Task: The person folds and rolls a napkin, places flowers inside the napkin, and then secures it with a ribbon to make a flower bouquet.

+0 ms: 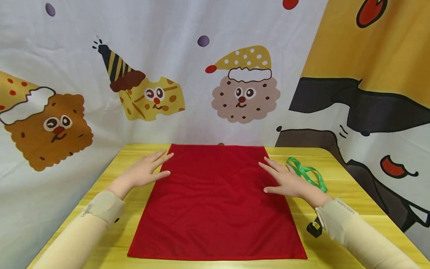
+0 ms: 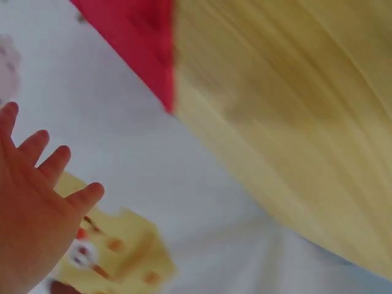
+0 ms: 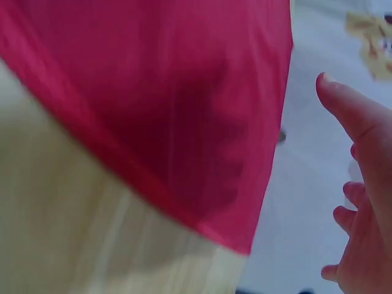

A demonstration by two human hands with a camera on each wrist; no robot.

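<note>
A red cloth (image 1: 215, 201) lies spread out on the wooden table, with faint creases across it. Over its left edge hovers my left hand (image 1: 142, 172), fingers spread and holding nothing. My right hand (image 1: 285, 179) is above the cloth's right edge, also with fingers apart and nothing in it. Just beyond that hand lies a loosely looped green ribbon (image 1: 310, 173), partly hidden behind it. In the left wrist view the left hand (image 2: 40, 208) shows its fingers extended, away from a cloth corner (image 2: 147, 43). The right wrist view shows the right hand (image 3: 367, 202) apart from the cloth (image 3: 184, 110).
The yellow wood-grain table (image 1: 349, 175) extends past the cloth on both sides. Behind it hangs a white curtain (image 1: 188, 134) printed with cartoon biscuits and cheese in party hats. A small black object (image 1: 314, 228) is at the right sleeve's cuff.
</note>
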